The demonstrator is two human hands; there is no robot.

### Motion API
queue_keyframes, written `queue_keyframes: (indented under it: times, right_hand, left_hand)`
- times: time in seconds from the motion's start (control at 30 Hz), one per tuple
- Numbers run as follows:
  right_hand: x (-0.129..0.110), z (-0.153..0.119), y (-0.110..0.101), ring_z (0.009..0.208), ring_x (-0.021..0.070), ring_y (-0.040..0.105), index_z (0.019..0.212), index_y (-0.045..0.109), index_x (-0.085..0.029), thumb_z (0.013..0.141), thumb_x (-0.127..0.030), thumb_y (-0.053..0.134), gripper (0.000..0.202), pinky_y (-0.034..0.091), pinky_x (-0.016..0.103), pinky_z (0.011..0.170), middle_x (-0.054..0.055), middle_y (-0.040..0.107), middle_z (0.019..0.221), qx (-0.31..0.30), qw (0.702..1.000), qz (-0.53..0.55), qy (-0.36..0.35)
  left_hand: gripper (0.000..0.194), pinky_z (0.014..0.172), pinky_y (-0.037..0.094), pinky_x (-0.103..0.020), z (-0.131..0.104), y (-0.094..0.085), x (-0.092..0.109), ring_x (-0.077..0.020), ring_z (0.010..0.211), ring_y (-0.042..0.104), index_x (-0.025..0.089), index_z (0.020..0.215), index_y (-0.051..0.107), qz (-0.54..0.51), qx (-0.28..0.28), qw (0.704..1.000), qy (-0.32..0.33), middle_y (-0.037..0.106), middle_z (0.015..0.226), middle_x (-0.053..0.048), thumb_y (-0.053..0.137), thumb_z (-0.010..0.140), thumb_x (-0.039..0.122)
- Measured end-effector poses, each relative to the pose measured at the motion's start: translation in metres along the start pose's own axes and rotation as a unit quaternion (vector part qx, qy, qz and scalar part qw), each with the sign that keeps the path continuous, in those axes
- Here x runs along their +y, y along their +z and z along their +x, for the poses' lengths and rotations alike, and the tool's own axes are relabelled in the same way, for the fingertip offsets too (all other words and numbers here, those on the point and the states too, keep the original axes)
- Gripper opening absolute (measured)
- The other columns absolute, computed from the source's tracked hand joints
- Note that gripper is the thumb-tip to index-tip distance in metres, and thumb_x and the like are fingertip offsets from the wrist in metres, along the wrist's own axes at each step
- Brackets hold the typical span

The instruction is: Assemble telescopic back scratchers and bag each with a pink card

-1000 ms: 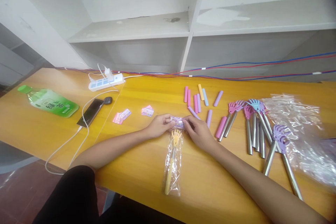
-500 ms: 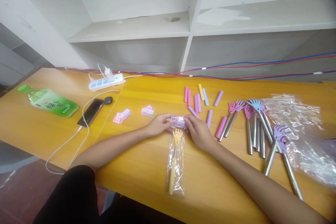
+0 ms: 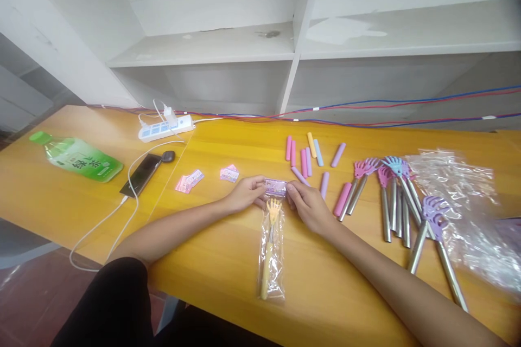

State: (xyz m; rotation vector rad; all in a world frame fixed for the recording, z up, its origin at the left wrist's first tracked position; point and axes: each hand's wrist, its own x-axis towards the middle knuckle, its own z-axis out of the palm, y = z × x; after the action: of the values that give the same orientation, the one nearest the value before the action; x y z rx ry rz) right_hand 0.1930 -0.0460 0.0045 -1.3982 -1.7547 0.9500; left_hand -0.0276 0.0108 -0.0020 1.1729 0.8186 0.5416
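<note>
A small purple printed card (image 3: 275,187) is stretched between my two hands at the top of a clear plastic bag. My left hand (image 3: 247,194) pinches its left end, and my right hand (image 3: 307,203) pinches its right end. Below the card, a yellow hand-shaped scratcher (image 3: 267,260) lies inside the clear bag (image 3: 279,276) on the table, its claw end toward the card. Two small groups of pink and purple cards, one farther left (image 3: 189,180) and one nearer (image 3: 229,173), rest left of my hands.
Foam tubes (image 3: 303,162) lie behind my right hand. Scratchers with metal handles (image 3: 401,217) and a pile of clear bags (image 3: 459,200) are at the right. A green bottle (image 3: 81,160), a phone (image 3: 142,173) and a power strip (image 3: 166,128) stand or lie left.
The bagged scratcher has shifted very slightly left in view. Both hands keep their hold on the card, which shows a little more of its face.
</note>
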Motion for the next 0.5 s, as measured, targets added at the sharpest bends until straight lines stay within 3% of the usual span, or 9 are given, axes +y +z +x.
queue_keyframes:
  times: [0.13, 0.23, 0.3, 0.4, 0.5]
  right_hand:
    - [-0.027, -0.015, -0.010, 0.065, 0.0166, 0.057, 0.081, 0.056, -0.020, 0.108, -0.065, 0.033, 0.058, 0.040, 0.029, 0.063, 0.004, 0.063, 0.074, -0.108, 0.991, -0.072, 0.043]
    - [-0.055, -0.032, -0.004, 0.073, 0.0200, 0.064, 0.095, 0.062, -0.019, 0.105, -0.066, 0.042, 0.053, 0.039, 0.029, 0.064, 0.009, 0.069, 0.088, -0.175, 0.970, -0.154, 0.074]
    - [-0.069, -0.043, 0.007, 0.078, 0.0242, 0.067, 0.111, 0.060, -0.017, 0.100, -0.067, 0.054, 0.052, 0.038, 0.029, 0.063, 0.012, 0.071, 0.095, -0.163, 0.959, -0.213, 0.087]
    - [-0.076, -0.054, 0.028, 0.084, 0.0283, 0.069, 0.136, 0.050, -0.013, 0.092, -0.060, 0.069, 0.067, 0.039, 0.030, 0.062, 0.015, 0.071, 0.104, -0.132, 0.949, -0.272, 0.085]
    - [-0.066, -0.065, 0.045, 0.089, 0.0280, 0.069, 0.155, 0.031, -0.010, 0.095, -0.040, 0.062, 0.074, 0.045, 0.031, 0.067, 0.017, 0.069, 0.111, -0.084, 0.953, -0.286, 0.060]
  left_hand:
    - [0.055, 0.057, 0.058, -0.024, 0.001, -0.001, -0.003, -0.0139, 0.062, 0.070, 0.018, 0.090, 0.052, 0.005, 0.032, 0.999, 0.005, 0.066, 0.077, -0.001, 0.077, 0.081, 0.066]
    - [0.052, 0.054, 0.053, -0.021, 0.000, -0.002, -0.007, -0.0132, 0.062, 0.068, 0.020, 0.086, 0.046, 0.027, 0.082, 0.996, 0.033, 0.063, 0.073, 0.003, 0.074, 0.084, 0.065]
    - [0.050, 0.053, 0.049, -0.020, 0.000, -0.003, -0.008, -0.0127, 0.061, 0.065, 0.022, 0.083, 0.045, 0.044, 0.124, 0.990, 0.054, 0.060, 0.068, 0.004, 0.072, 0.086, 0.063]
    - [0.048, 0.061, 0.051, -0.022, -0.002, -0.003, -0.010, -0.0142, 0.069, 0.065, 0.022, 0.080, 0.044, 0.030, 0.146, 0.986, 0.072, 0.060, 0.069, 0.004, 0.073, 0.086, 0.060]
    - [0.050, 0.069, 0.056, -0.026, -0.003, 0.000, -0.007, -0.0178, 0.080, 0.070, 0.022, 0.079, 0.045, -0.003, 0.124, 0.990, 0.068, 0.065, 0.076, 0.002, 0.078, 0.080, 0.059]
